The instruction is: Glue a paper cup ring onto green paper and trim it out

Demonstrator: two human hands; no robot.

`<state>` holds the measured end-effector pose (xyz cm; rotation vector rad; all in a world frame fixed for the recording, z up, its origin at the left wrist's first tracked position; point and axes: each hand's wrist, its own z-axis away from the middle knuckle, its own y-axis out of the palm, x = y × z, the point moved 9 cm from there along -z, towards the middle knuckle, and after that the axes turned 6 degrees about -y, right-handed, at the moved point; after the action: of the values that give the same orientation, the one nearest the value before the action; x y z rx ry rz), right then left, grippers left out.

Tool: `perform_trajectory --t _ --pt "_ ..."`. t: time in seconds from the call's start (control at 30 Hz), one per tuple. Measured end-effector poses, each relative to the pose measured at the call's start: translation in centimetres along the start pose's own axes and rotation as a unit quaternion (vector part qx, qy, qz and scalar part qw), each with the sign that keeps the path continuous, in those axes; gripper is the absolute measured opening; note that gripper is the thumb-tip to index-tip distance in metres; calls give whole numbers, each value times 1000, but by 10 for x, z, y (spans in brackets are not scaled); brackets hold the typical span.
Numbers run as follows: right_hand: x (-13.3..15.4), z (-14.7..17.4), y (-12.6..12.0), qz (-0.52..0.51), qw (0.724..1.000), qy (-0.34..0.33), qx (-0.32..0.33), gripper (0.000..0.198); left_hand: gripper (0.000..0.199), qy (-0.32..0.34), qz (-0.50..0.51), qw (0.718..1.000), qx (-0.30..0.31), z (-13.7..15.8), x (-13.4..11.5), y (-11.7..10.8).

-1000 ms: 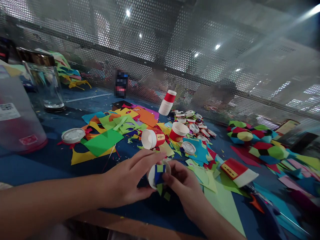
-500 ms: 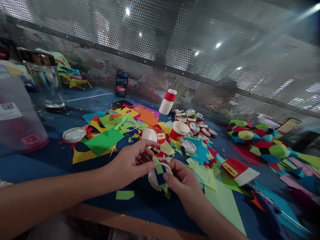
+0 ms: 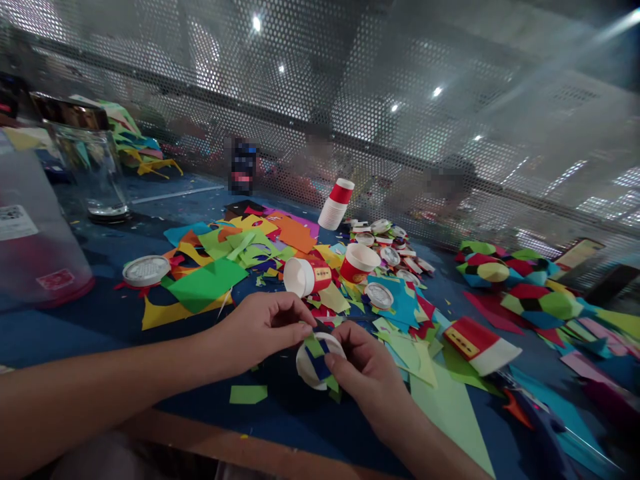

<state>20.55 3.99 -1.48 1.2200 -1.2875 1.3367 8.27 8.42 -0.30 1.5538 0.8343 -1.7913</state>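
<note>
A round white lid (image 3: 306,369) with dark blue paper across its face is held above the table's near edge. My right hand (image 3: 363,367) grips it from the right, thumb pressed on the blue paper (image 3: 319,363). From the left, my left hand (image 3: 270,327) has thumb and forefinger closed on a small green paper strip (image 3: 315,346) at the lid's upper edge. More green paper sticks out below the lid. On the table, left of the lid, lies a green paper piece (image 3: 249,395). A tipped paper cup (image 3: 300,277) rests just beyond my hands.
Coloured paper scraps (image 3: 207,283) cover the middle. Beyond them stand a cup stack (image 3: 334,208) and a pile of lids (image 3: 390,253). A glass jar (image 3: 95,167) and plastic jug (image 3: 40,233) are left; scissors (image 3: 530,407) and paper balls (image 3: 540,300) right. A perforated metal screen (image 3: 280,100) rises behind.
My left fingers have curled in and come down closer to the green strip at the lid's edge. The lid has turned slightly, showing more of its face. My right hand keeps its hold.
</note>
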Motion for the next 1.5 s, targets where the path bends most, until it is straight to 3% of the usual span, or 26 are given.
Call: perform_trajectory --t 0.23,0.43,0.6,0.77,0.87,0.97,1.37,1.5 --pt "4 0 -1 -82 996 -21 0 36 15 51 10 997 -62 4 -13 -12" --pt "-6 0 -13 -56 998 -7 -36 35 15 68 68 990 -102 3 -14 -23" --pt "-7 1 -18 -44 997 -11 -55 37 21 66 84 993 -58 4 -13 -16" --pt "-4 1 -21 -32 997 -11 -70 36 66 90 37 995 31 11 -17 -1" --pt "-4 0 -21 -27 997 -1 -72 40 60 106 -66 992 23 14 -20 0" --pt "-4 -1 -19 -20 997 8 -69 42 53 108 -102 989 12 15 -23 -1" --pt "-4 -3 -20 4 998 -11 -65 40 48 104 -56 993 13 12 -18 1" --pt "-3 -1 -22 -21 997 -13 -71 41 51 97 33 995 13 10 -19 -4"
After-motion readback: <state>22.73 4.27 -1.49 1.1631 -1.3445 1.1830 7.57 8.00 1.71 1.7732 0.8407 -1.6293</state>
